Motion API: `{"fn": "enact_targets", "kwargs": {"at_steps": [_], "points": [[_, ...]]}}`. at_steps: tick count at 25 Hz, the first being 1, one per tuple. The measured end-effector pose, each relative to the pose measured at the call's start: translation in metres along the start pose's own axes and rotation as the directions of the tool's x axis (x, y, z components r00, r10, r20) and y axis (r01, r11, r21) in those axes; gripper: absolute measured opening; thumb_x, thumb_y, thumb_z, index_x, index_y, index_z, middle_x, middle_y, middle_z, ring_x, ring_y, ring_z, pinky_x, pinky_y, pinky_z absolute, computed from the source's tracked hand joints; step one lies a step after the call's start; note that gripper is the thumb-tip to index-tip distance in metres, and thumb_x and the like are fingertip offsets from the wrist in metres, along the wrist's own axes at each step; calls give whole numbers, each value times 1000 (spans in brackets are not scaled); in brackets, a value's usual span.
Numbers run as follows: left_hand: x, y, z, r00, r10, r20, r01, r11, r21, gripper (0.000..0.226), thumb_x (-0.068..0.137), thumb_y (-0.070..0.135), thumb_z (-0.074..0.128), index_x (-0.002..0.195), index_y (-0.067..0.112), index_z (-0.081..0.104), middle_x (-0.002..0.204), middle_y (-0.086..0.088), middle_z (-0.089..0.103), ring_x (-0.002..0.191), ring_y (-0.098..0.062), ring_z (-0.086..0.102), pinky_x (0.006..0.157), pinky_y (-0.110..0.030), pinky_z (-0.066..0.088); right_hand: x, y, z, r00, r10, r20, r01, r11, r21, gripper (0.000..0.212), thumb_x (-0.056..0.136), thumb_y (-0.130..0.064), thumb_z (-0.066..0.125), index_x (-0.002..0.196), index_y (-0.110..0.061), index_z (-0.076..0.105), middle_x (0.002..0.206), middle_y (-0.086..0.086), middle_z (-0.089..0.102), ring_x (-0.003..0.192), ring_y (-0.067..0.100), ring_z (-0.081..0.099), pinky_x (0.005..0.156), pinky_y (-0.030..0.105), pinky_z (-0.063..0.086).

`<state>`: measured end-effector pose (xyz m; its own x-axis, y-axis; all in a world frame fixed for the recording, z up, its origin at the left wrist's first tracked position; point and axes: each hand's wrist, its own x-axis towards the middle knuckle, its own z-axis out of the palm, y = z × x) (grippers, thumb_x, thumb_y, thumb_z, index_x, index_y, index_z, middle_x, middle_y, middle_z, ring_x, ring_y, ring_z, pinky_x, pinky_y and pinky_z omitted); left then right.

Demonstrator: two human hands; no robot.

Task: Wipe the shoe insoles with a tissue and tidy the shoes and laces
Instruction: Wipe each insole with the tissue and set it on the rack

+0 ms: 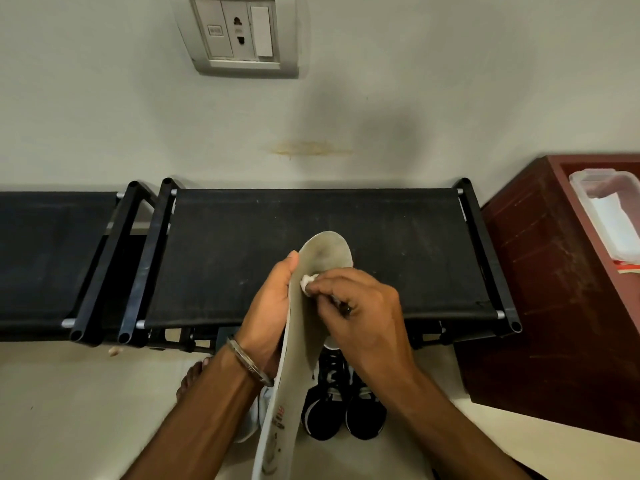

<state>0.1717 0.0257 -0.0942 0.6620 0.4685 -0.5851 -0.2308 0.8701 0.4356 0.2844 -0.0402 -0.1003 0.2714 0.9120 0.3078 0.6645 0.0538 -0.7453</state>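
In front of you is the black shoe rack, with nothing on its top shelf. The pair of black sneakers sits on the floor below, not yet put away. Your left hand grips the grey insole by its edge. Your right hand pinches the white tissue against it. You are mid-wipe; I think tidying the shoes and laces is still to do.
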Motion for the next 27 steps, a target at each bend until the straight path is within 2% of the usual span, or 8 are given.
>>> {"fn": "enact_targets", "kwargs": {"at_steps": [2, 6, 12, 14, 17, 20, 23, 27], "points": [[1, -1, -1, 1000, 5, 13, -5, 1000, 12, 68, 96, 59, 38, 132, 5, 57, 126, -18, 60, 112, -28, 58, 103, -41, 37, 3, 8, -3, 999, -25, -44, 23, 998, -63, 18, 80, 0, 75, 91, -13, 78, 97, -4, 73, 93, 9, 67, 85, 26, 56], [0, -6, 6, 999, 39, 0, -39, 995, 95, 64, 97, 57, 36, 133, 9, 58, 122, -17, 63, 96, -26, 65, 78, -40, 45, 14, 29, -17, 971, 90, -220, -103, 993, -50, 17, 82, 1, 74, 89, -13, 77, 95, -6, 72, 88, 10, 68, 70, 35, 59], [-2, 4, 2, 998, 61, -24, -62, 998, -14, 67, 94, 56, 36, 129, 4, 59, 126, -20, 62, 115, -28, 61, 97, -37, 50, 1, -1, 2, 998, -59, 9, 59, 998, -13, 18, 79, 0, 75, 92, -13, 78, 97, -3, 74, 93, 8, 67, 87, 21, 53], [1, 0, 2, 999, 42, -28, -42, 999, -7, 66, 93, 57, 39, 124, 5, 64, 122, -20, 62, 111, -32, 60, 89, -40, 47, 8, 10, -6, 996, 3, -95, -10, 997, -77, 18, 80, 1, 74, 90, -14, 78, 95, -5, 73, 90, 8, 66, 83, 16, 52], [0, -2, 1, 1000, 3, -30, -1, 998, 68, 64, 95, 59, 32, 118, 14, 71, 124, -18, 65, 128, -46, 45, 86, -44, 40, 20, 28, -24, 934, 248, -259, -252, 968, 20, 17, 83, -2, 74, 86, -18, 77, 88, -9, 72, 81, 3, 66, 73, 18, 54], [-2, 5, 0, 1000, -12, -29, 13, 1000, 28, 64, 91, 59, 35, 125, 13, 64, 121, -14, 68, 124, -36, 56, 98, -50, 41, 25, 30, -37, 892, 258, -371, -236, 966, 104, 13, 85, -2, 74, 91, -14, 76, 90, -6, 72, 85, 5, 68, 78, 23, 57], [-3, 4, 1, 1000, -12, -23, 14, 998, 64, 64, 94, 60, 33, 130, 15, 60, 129, -13, 64, 123, -33, 58, 105, -52, 38, 23, 30, -33, 959, 104, -264, -99, 995, 32, 16, 84, 1, 73, 94, -11, 77, 97, -4, 72, 91, 6, 68, 80, 22, 56], [0, 2, 1, 1000, 2, -24, -1, 999, 43, 65, 91, 61, 40, 122, 10, 67, 121, -14, 65, 107, -29, 61, 92, -44, 43, 17, 25, -22, 998, 55, -38, -55, 998, 13, 20, 82, 3, 74, 90, -15, 78, 99, -7, 72, 85, 7, 69, 74, 22, 58]]}}
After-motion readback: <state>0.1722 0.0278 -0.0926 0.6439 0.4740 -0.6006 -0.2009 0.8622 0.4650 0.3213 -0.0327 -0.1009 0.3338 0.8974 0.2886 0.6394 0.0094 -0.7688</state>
